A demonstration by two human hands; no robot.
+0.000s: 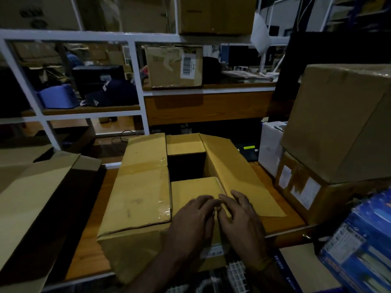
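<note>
A large yellow-brown cardboard box stands on a wooden table, its top partly open with a dark gap in the middle. Its left flap is folded flat and bears clear tape. The near small flap lies folded down. My left hand rests flat on that near flap with fingers spread. My right hand lies beside it, fingers straight, touching the lower edge of the right flap, which slants up and outward.
Stacked brown boxes stand at the right, with blue packs in front of them. A flattened carton lies at the left. A white-framed partition with a labelled box behind it rises beyond the table.
</note>
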